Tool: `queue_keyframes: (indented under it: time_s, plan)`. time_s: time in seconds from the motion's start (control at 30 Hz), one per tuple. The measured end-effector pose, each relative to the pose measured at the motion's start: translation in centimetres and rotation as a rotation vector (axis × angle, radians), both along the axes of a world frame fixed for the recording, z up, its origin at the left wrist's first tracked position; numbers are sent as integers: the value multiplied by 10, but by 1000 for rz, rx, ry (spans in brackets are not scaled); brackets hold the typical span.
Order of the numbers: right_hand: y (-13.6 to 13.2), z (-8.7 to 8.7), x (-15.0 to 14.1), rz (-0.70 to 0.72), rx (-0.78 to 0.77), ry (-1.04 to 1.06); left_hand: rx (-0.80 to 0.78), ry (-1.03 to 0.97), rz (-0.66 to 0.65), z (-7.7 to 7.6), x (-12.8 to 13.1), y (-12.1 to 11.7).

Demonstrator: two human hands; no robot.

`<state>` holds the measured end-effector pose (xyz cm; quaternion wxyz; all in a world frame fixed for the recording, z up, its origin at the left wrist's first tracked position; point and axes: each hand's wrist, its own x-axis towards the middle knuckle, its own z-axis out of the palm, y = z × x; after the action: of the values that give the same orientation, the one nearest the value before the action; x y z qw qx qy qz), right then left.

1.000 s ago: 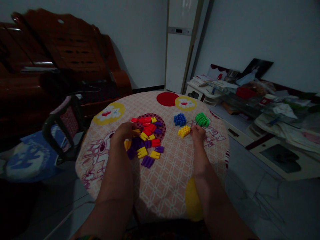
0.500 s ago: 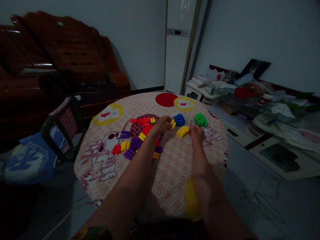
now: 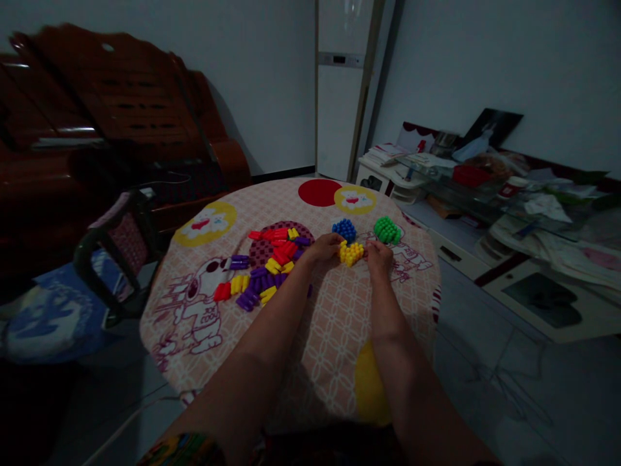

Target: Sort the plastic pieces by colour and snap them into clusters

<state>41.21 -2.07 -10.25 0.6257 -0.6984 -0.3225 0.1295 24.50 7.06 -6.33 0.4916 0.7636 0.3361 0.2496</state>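
Observation:
My left hand (image 3: 326, 248) is closed at the left edge of a bundle of small yellow plastic pieces (image 3: 351, 254). Its fingertips pinch a yellow piece that touches the bundle. On the other side, my right hand (image 3: 380, 259) has its fingers curled together close to the bundle's right edge; what they hold, if anything, is hidden. Behind the yellow bundle sit a blue bundle (image 3: 344, 230) and, further right, a green bundle (image 3: 387, 230). Loose red pieces (image 3: 285, 252) and purple pieces (image 3: 262, 279), mixed with yellow ones, lie left of my left forearm, which covers part of them.
A patterned cloth covers the round table (image 3: 325, 336). To the left stand a dark-framed chair (image 3: 104, 265) and a wooden sofa (image 3: 130, 110). At right, a low cabinet (image 3: 466, 259) carries papers and a cup (image 3: 513, 187). A tall white appliance (image 3: 338, 110) stands behind.
My left hand has moved right, bringing the yellow piece from beside the blue bundle to the yellow bundle. My right hand stays at the bundle's right side. The view has shifted slightly.

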Motion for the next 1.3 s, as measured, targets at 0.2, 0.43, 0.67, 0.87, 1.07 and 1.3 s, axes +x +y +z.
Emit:
queue_keyframes:
  time_s: [0.2,0.43,0.67,0.87,1.07,1.3]
  plan:
    - [1,-4,1,8,11,-56,-9,-51,21,-2,3,-2]
    - [0,-2,1,22,3,-60,29,2,19,6,3,-10]
    - [-5,8,-4,26,-25,32,186,67,14,38,-26,-24]
    - [-8,14,-11,3,-31,61,558,524,269,72,-106,-40]
    - [-6,14,-11,-9,-24,53,447,935,316,62,-161,-46]
    - [-7,14,-10,17,-34,51,465,748,526,72,-161,-44]
